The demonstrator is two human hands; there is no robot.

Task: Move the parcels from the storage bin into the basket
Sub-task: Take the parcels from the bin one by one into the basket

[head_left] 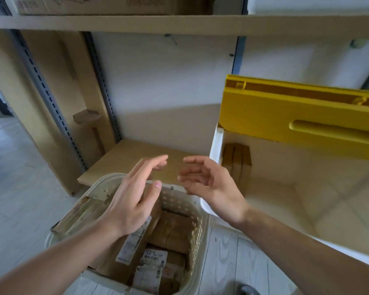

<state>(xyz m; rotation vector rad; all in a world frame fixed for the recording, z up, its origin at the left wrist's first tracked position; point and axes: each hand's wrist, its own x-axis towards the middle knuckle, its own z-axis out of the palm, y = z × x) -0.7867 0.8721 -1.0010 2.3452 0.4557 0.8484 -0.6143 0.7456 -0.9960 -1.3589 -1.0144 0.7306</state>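
Down inside the pale perforated basket (197, 222) on the floor lie labelled brown parcels (170, 233), while more parcels (237, 165) stand in the white storage bin (215, 145) under its raised yellow lid (285, 111). Both hands, left (132, 201) and right (213, 186), hover above the basket with fingers loose, grasping nothing.

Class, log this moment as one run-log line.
left hand: open, empty | right hand: open, empty | basket: holds parcels | storage bin: parcels remain
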